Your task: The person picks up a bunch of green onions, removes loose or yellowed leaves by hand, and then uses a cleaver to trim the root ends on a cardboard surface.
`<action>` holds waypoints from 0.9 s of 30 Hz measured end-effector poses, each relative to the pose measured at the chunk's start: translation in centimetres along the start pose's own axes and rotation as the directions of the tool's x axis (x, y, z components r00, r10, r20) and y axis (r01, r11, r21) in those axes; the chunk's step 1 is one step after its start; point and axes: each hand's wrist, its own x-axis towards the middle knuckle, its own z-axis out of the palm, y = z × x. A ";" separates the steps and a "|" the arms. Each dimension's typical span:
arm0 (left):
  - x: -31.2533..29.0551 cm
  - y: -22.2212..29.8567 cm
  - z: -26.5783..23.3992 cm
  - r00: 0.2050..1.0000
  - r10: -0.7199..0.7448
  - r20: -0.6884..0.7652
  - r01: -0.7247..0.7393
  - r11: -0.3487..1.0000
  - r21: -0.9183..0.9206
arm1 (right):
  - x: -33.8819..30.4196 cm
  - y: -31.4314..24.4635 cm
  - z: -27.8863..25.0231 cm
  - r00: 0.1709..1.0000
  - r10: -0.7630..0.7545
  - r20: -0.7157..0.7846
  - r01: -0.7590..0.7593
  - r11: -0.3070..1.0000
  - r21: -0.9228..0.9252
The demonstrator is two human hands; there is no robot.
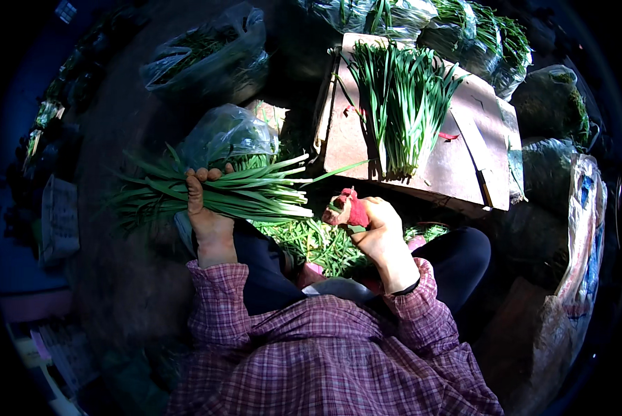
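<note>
Green stalks sit left of the board, the left hand closing its fingers round them, probably to leave their pale ends free, while the right hand curls nearside of the board, its grip's contents unclear.

Your left hand grips a bunch of long, flat green leaves with pale stalk ends. Your right hand, with red cloth at its fingers, is near those ends. Loose green leaf pieces lie between your knees; beyond, a second leafy green bunch rests on a flat pinkish-brown board.
</note>
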 end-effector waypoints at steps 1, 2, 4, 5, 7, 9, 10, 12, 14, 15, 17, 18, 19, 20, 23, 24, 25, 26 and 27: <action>-0.1 -0.4 1.0 1.000 -0.007 0.006 0.007 1.000 0.016 | 1.1 -0.5 0.8 0.984 -0.175 0.029 0.177 0.980 -0.092; 0.0 -1.3 1.6 1.000 -0.020 0.012 0.020 0.999 0.026 | 1.7 -2.0 1.5 0.926 -0.348 -0.149 0.340 0.937 -0.076; 0.0 -2.1 2.7 0.998 -0.039 0.051 0.039 0.999 0.013 | 1.9 -4.0 4.1 0.980 -0.134 0.145 0.171 0.944 -0.282; 0.0 -2.0 2.7 0.995 -0.044 0.091 0.041 0.999 0.029 | 2.0 -3.5 4.8 0.987 -0.110 0.119 0.132 0.972 -0.197; 0.0 -1.9 1.8 0.992 -0.065 0.104 0.061 0.997 0.039 | 1.3 -2.5 3.5 0.987 -0.069 0.143 0.090 0.986 -0.143; -0.4 -2.9 1.6 0.991 -0.099 0.088 0.094 0.994 0.055 | 0.3 -1.7 2.6 0.988 0.008 0.155 0.006 0.995 -0.095; -0.6 -3.2 1.5 0.990 -0.115 0.078 0.111 0.992 0.061 | 0.3 -1.9 2.0 0.991 0.030 0.127 -0.019 0.996 -0.084; -0.9 -2.9 1.0 0.994 -0.098 0.042 0.094 0.992 0.082 | 0.4 -2.7 0.8 0.992 0.031 0.124 -0.015 0.992 -0.124; -0.1 -1.9 1.1 0.997 -0.064 0.049 0.062 0.996 0.057 | -0.3 -0.9 -0.5 0.986 0.067 0.154 -0.019 0.955 -0.295; 0.6 -0.5 0.3 0.997 -0.035 0.064 0.034 0.999 0.019 | -0.8 0.1 -1.2 0.996 0.077 0.041 -0.067 0.977 -0.203; 0.7 1.4 0.4 0.998 -0.006 0.064 0.008 1.000 -0.017 | -0.5 0.1 -2.6 0.992 0.051 -0.114 -0.064 0.992 -0.112; 1.1 1.0 0.4 0.995 -0.033 0.093 0.033 0.999 -0.001 | 1.4 0.3 -2.7 0.991 -0.059 -0.117 0.040 0.986 -0.160; 0.7 0.2 1.3 0.993 -0.065 0.098 0.063 0.998 0.031 | 3.0 -0.1 -2.5 0.982 -0.159 -0.106 0.136 0.971 -0.195; 0.6 -1.1 2.0 0.989 -0.106 0.102 0.101 0.993 0.053 | 4.7 -3.4 -3.1 0.928 -0.298 -0.221 0.236 0.934 -0.268; 0.6 -3.2 3.1 0.965 -0.146 0.219 0.141 0.989 0.037 | 5.1 -2.1 1.3 0.988 -0.114 0.106 0.118 0.993 -0.031; 0.9 -2.5 3.0 0.967 -0.138 0.216 0.136 0.990 0.023 | 3.7 -1.4 2.2 0.981 0.103 0.167 -0.107 0.994 0.017; 1.7 -1.5 2.9 0.963 -0.098 0.250 0.104 0.995 -0.009 | 2.5 0.0 2.4 0.968 0.135 0.214 -0.119 0.989 -0.084; 2.3 -0.4 2.7 0.957 -0.058 0.283 0.073 0.996 -0.042 | 1.0 2.0 1.9 0.952 0.171 0.254 -0.125 0.974 -0.186; 2.4 0.5 2.5 0.952 -0.026 0.306 0.049 0.996 -0.068 | -0.2 2.5 0.9 0.868 0.293 0.401 -0.224 0.951 -0.211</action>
